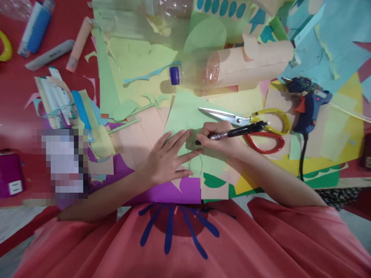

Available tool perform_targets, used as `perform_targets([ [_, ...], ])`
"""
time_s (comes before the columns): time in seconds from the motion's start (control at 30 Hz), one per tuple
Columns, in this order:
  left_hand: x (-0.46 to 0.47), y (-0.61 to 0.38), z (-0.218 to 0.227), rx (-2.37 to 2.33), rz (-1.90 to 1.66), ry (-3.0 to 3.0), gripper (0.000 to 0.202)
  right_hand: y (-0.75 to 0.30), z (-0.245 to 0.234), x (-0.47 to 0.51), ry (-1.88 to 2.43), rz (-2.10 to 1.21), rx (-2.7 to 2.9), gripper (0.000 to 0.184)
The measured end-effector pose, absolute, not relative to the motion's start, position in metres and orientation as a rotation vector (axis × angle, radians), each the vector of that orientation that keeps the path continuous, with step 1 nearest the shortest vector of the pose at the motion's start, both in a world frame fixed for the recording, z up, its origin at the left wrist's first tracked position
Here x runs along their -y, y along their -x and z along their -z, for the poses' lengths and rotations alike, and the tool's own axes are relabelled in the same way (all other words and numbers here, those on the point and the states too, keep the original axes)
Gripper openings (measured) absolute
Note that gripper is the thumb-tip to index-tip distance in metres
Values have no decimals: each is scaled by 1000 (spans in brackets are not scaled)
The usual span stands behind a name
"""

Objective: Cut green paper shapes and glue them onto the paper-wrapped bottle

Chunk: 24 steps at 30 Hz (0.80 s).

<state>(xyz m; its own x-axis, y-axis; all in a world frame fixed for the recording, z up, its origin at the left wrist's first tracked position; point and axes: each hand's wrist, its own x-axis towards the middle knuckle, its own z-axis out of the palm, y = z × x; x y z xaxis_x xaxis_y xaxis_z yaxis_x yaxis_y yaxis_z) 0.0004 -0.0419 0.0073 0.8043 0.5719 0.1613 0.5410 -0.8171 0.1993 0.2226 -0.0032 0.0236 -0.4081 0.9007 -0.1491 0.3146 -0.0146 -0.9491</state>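
Note:
My right hand [218, 138] grips a black and silver pen [236, 131], its tip down on a light green sheet of paper [182, 112]. Thin curved lines are drawn on that sheet below the pen tip. Flat on the same paper, with fingers spread, lies my left hand [171, 158], its fingertips close to the drawn lines. Scissors [246, 120] with one yellow and one red handle lie just beyond my right hand, blades pointing left.
A clear plastic bottle [199, 71] wrapped in peach paper lies on its side at the back. To the right rests a blue glue gun [308, 110] with a black cord. Markers [49, 56], paper scraps and a pixelated object [63, 162] are on the left.

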Motion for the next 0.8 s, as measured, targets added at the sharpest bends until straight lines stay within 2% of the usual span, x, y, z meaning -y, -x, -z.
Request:
perform_targets([
  [0.8,42,1,-9,-882,-265,-2823,66,-225,-25,1,1257,-1473,1761,31],
])
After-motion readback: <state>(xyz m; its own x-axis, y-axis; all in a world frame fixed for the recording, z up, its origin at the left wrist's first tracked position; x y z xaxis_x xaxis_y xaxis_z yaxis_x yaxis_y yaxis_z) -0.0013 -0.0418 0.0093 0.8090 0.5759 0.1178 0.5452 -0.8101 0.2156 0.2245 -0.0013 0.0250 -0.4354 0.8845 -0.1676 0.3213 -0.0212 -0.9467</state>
